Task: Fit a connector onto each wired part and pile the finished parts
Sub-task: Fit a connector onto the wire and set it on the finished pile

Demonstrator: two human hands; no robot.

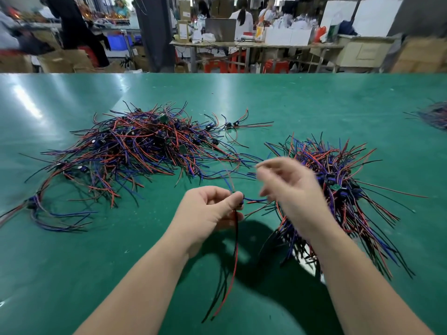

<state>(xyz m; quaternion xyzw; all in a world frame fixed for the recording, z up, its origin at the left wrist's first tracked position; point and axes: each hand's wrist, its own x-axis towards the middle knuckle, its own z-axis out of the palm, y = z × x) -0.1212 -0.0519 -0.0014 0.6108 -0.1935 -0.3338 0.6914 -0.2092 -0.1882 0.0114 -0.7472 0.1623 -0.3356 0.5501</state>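
Note:
My left hand pinches one wired part at its small dark body; a red and a black wire hang down from it toward me, and short blue and red wires stick out to the right. My right hand hovers just right of it, blurred, with thumb and forefinger brought together near a thin wire; whether it holds the wire is unclear. A big heap of wired parts lies to the left. A second heap lies under and beyond my right hand.
The work surface is a green table. Another small bundle of wires lies at the far right edge. A loose cluster of wires trails at the near left. People and cluttered benches stand beyond the table.

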